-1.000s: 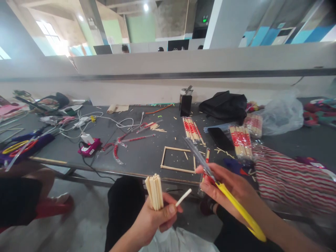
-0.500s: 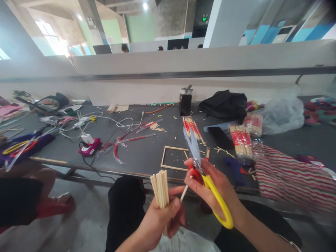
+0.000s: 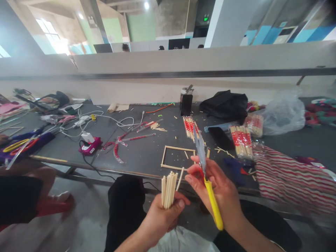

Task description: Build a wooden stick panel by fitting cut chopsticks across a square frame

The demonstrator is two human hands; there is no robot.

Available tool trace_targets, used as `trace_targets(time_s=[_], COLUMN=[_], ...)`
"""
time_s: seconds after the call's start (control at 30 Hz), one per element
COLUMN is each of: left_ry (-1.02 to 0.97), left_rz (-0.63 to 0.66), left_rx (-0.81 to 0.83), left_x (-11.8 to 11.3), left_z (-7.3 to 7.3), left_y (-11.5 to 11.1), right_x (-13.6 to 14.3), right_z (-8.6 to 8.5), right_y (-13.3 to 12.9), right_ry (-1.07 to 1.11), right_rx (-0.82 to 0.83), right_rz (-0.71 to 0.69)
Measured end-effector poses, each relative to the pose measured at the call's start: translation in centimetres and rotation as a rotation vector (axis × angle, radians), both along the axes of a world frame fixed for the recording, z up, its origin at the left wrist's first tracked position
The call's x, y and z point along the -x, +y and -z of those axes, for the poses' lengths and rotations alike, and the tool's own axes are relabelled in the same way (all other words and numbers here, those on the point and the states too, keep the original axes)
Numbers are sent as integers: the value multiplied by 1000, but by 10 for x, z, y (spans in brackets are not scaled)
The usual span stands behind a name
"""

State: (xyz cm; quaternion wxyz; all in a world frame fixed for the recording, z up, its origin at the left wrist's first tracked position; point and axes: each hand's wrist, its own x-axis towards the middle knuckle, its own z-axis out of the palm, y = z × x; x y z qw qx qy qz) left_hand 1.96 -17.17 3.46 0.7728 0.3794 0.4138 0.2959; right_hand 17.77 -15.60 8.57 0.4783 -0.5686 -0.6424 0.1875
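A bundle of pale wooden chopsticks (image 3: 168, 189) stands upright in my left hand (image 3: 164, 218), whose fingers are wrapped round it. One stick (image 3: 180, 178) leans away from the bundle toward the right. My right hand (image 3: 219, 187) holds yellow-handled scissors (image 3: 212, 201), blades pointing up and away, close together. Its thumb and fingertips are just right of the leaning stick, apart from it. Beyond my hands, a rectangular frame of sticks (image 3: 175, 148) lies on the dark table (image 3: 147, 154), its near right corner partly hidden by my right hand.
Chopsticks in red-printed wrappers (image 3: 190, 126) lie behind the scissors, with more packs (image 3: 240, 140) at right beside a phone (image 3: 220, 137). Torn wrappers (image 3: 118, 148), cables and a purple box (image 3: 90, 146) are at left. A striped cloth (image 3: 286, 175) hangs over the table edge. Another person sits far left.
My right fingers have let go of the single stick, which now leans against the bundle side. The scissors have turned more edge-on and shifted right. My left hand with the bundle moved slightly right.
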Motion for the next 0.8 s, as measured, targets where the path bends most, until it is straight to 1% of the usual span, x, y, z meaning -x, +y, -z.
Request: trace_targets(time_s=[0.13,0.2,0.27,0.4,0.47,0.57,0.7,0.8], left_ry=[60,77,84,47,2,-32,2,18], left_rz=[-20,-7,15,46,15,-79,-137,-164], left_rx=[-86,-124,-128,-61,2,69,34,-4], left_x=[-2,-2,0,2,2,3,6,10], left_z=[3,5,5,1,-3,-8,-10,-9], left_y=[0,0,0,-1,-2,-2,-1,1], right_x=[6,8,9,8,7,5,1,-6], right_z=[-4,-3,-3,-4,-6,-11,-16,-13], right_y=[-5,-5,-3,-2,-3,-4,-5,-6], right_ry=[20,29,22,26,60,122,135,84], right_rx=[88,122,162,229,231,216,198,189], right_rz=[-128,-136,-130,-139,-131,-114,-134,-142])
